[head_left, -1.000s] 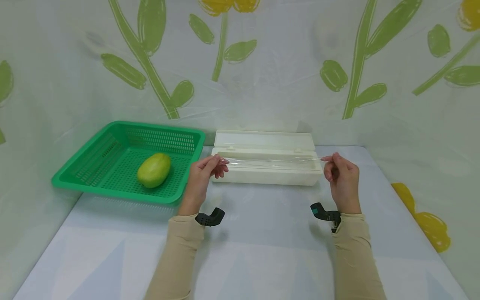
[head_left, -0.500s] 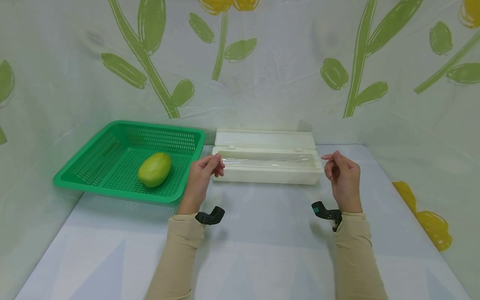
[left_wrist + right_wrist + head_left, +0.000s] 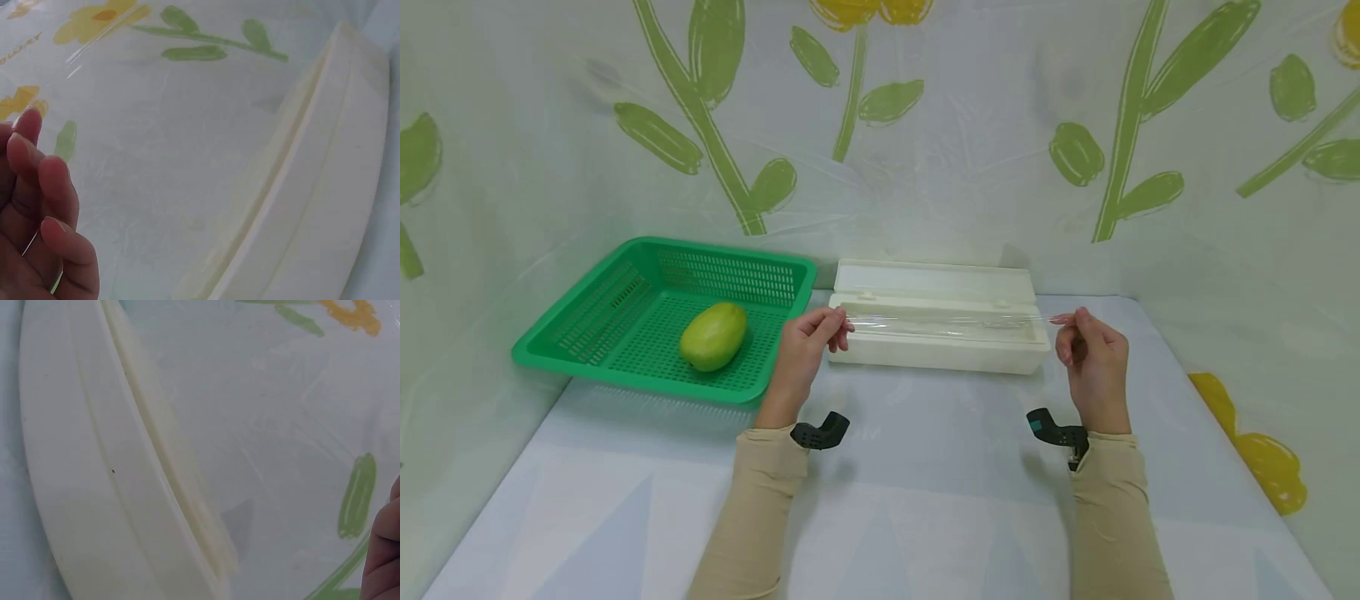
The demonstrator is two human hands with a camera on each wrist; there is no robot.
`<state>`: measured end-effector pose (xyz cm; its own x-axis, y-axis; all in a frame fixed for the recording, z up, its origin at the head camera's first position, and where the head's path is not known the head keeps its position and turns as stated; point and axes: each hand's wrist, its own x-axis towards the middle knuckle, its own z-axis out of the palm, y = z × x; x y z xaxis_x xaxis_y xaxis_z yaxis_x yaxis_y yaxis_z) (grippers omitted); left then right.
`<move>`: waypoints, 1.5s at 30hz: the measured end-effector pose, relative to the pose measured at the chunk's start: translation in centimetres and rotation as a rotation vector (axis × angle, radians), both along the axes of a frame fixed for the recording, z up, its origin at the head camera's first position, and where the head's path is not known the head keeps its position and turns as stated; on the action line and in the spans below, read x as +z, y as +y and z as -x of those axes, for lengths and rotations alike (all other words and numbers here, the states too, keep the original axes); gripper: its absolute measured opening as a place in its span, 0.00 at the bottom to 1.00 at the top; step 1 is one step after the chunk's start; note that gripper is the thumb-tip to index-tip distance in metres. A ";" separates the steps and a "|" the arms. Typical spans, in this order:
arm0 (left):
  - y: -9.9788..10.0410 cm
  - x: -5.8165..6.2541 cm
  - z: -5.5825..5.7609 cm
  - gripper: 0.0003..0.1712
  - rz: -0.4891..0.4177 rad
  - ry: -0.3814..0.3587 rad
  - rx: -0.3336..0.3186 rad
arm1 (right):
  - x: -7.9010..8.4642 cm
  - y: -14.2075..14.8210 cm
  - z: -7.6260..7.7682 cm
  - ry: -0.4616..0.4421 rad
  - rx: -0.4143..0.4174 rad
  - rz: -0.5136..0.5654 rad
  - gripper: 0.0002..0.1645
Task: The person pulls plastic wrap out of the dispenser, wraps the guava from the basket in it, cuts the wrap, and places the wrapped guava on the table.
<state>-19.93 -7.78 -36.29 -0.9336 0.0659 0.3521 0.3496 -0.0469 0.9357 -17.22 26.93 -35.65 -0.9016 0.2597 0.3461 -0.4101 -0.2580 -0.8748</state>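
Observation:
A strip of clear plastic wrap (image 3: 925, 320) is stretched level between both hands, in front of the white box. My left hand (image 3: 808, 346) pinches its left end between thumb and forefinger; in the left wrist view that hand's fingers (image 3: 59, 181) show at the left edge, curled. The wrap's right end is pinched by my right hand (image 3: 1093, 354), which is only a sliver at the edge of the right wrist view. Behind the wrap stands the long white wrap dispenser box (image 3: 940, 354), its lid (image 3: 936, 279) raised against the backdrop. The inside of the box is partly seen through the film.
A green plastic basket (image 3: 625, 383) sits at the left, close beside my left hand. In it lies a yellow-green oval fruit (image 3: 713, 337). The pale table (image 3: 925, 500) stretches toward me, and a flower-printed curtain (image 3: 970, 167) rises right behind the box.
The wrap stays taut between the hands over the box front. My right hand has shifted very slightly right, and the head view has tilted a little. Basket and fruit have not moved.

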 end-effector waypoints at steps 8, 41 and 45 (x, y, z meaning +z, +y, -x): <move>0.3 2.5 -1.7 0.16 0.086 0.071 0.031 | 0.3 0.0 -0.3 0.016 -0.002 0.033 0.22; 0.0 4.6 -2.7 0.15 0.168 0.099 0.013 | 1.1 0.1 -0.5 0.035 -0.007 0.017 0.23; 0.0 4.5 -2.8 0.15 0.180 0.100 0.017 | 1.0 0.2 -0.6 0.022 -0.012 0.017 0.23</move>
